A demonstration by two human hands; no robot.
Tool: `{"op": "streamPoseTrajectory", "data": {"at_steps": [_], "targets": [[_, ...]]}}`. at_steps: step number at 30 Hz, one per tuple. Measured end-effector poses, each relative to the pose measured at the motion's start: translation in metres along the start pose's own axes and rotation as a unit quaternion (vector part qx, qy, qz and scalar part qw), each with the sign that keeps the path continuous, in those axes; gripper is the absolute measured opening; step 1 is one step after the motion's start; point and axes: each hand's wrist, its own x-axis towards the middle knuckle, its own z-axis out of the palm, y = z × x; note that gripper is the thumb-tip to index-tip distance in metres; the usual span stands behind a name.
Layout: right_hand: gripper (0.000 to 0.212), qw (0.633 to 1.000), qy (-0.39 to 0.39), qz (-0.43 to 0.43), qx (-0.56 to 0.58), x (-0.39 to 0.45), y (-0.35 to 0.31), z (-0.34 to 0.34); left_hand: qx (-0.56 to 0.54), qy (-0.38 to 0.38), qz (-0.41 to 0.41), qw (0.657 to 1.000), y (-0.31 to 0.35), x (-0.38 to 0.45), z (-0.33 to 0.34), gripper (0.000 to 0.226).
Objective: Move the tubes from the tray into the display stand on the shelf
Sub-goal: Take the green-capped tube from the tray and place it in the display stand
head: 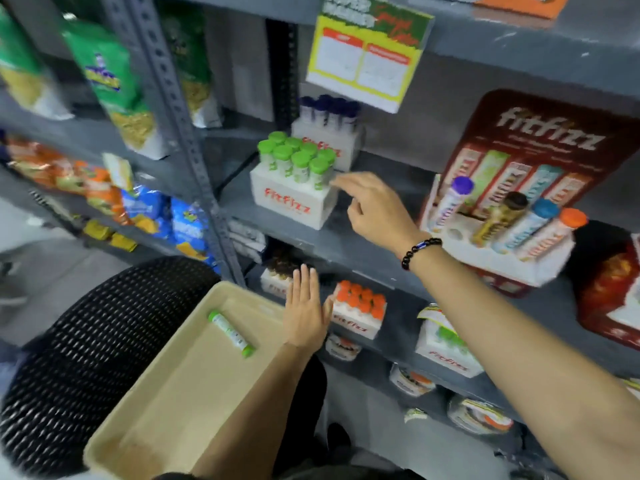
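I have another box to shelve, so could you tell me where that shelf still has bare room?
The shelf is bare between the green-capped stand and the red fitfizz display, under the right hand. The tray holds only one green tube. Behind the green stand, the purple-capped stand crowds the corner.

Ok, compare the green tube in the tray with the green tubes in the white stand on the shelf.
The tube in the tray lies flat and alone on the tray floor; the tubes in the stand stand upright, packed together. Its whole length shows, while theirs sink into the white stand. All have green caps. Neither hand holds one.
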Motion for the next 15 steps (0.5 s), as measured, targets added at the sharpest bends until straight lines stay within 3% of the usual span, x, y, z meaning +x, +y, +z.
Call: {"op": "streamPoseTrajectory", "data": {"at_steps": [2,8,15], "targets": [[0.051,0.997,-0.067,-0.040,0.020,0.002,-0.020,0.035,0.003,0.011,-0.045,0.999,-0.018,-0.028,-0.006,0.072],[0.042,0.953,-0.270,-0.129,0.051,0.004,-0.066,0.142,0.067,-0.024,-0.225,0.972,-0.064,-0.096,0.011,0.061],[0.016,0.921,-0.373,-0.079,0.084,-0.015,-0.100,0.252,0.012,-0.006,-0.395,0.919,-0.080,-0.138,0.062,0.060]]}}
